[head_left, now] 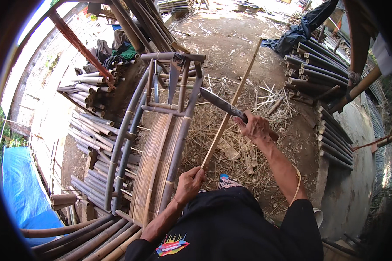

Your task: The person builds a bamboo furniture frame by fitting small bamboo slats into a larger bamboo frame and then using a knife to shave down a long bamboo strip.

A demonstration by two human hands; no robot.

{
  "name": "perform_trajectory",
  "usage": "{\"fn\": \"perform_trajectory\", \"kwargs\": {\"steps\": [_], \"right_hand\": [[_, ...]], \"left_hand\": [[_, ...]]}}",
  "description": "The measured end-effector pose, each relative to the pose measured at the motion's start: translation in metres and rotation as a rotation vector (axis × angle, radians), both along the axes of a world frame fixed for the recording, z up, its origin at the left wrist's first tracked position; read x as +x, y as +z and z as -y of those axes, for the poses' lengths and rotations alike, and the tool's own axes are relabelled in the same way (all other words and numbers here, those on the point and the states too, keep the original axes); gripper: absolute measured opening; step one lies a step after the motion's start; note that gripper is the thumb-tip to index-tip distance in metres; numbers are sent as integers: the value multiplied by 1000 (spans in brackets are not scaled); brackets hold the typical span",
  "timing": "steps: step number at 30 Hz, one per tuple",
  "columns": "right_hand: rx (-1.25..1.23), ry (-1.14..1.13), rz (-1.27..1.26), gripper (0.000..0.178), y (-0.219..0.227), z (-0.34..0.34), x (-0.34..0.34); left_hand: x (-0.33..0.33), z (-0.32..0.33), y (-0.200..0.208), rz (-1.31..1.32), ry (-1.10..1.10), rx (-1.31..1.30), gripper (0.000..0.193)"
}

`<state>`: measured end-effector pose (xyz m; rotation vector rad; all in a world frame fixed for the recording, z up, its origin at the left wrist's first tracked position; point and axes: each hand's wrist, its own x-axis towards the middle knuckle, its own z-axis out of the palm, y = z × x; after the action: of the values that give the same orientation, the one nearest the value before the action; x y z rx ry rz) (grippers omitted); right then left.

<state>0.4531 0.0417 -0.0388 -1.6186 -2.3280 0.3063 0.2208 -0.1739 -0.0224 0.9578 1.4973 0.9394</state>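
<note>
My left hand (189,184) is closed round the near end of a long, pale bamboo strip (247,71), which slants away from me up to the right. In my right hand (255,128) is a machete (216,102), its handle wrapped by my fingers and its dark blade pointing up and left. The blade crosses the strip near its middle; whether the two touch I cannot tell. Left of the strip stands a bamboo bench (159,143) with a slatted top. A handsaw (174,76) hangs at the bench's far end frame.
Shavings and split pieces (231,143) litter the ground ahead of my feet. Stacked bamboo poles (102,156) lie left of the bench, and more pole stacks (318,69) stand at the right. A blue tarp (24,187) is at the far left.
</note>
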Motion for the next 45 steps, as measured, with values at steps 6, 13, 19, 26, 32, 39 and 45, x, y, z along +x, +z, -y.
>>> {"fn": "perform_trajectory", "kwargs": {"steps": [6, 13, 19, 26, 32, 39, 45], "right_hand": [[39, -175, -120, 68, -2, -32, 35], [52, -462, -69, 78, 46, -71, 101], [41, 42, -291, 63, 16, 29, -14], [47, 185, -199, 62, 21, 89, -65], [93, 117, -170, 62, 8, 58, -51], [33, -103, -124, 64, 9, -9, 7], [128, -155, -101, 69, 33, -42, 58]], "left_hand": [[-22, 55, 22, -145, -102, -85, 26], [-56, 133, 14, -43, -176, -186, 30], [-20, -6, 21, 351, -19, -153, 36], [-3, -57, 28, 407, 51, -45, 27], [-2, -43, 29, 289, 19, -48, 28], [-14, 24, 34, 211, -55, -125, 29], [-43, 104, 28, 200, -88, -207, 31]]}}
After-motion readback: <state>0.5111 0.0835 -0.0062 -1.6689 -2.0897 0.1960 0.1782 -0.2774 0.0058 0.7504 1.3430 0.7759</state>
